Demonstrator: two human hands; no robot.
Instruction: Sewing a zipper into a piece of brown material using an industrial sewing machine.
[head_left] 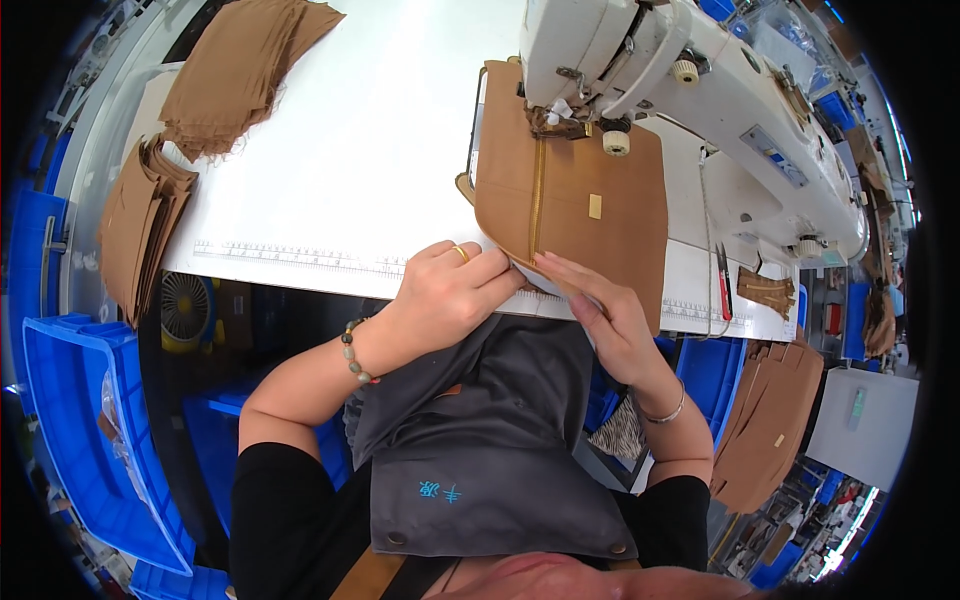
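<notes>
A brown panel (630,180) with a rounded corner lies under the sewing machine's needle area (560,122). A gold-coloured zipper (540,185) runs down it toward me, and a small pale label (595,206) sits to the zipper's right. My left hand (455,292), with a ring on one finger, is closed on the panel's near left edge; its fingertips are partly hidden. My right hand (608,315) rests at the near edge by the zipper's end, fingers stretched out on the panel and thumb lower down.
The white sewing machine (720,110) stands over the table's right side. Stacked brown pieces (240,75) and folded brown pieces (145,225) lie at left. Red-handled snips (724,285) are at right. Blue bins (100,420) and hanging brown panels (765,425) flank me.
</notes>
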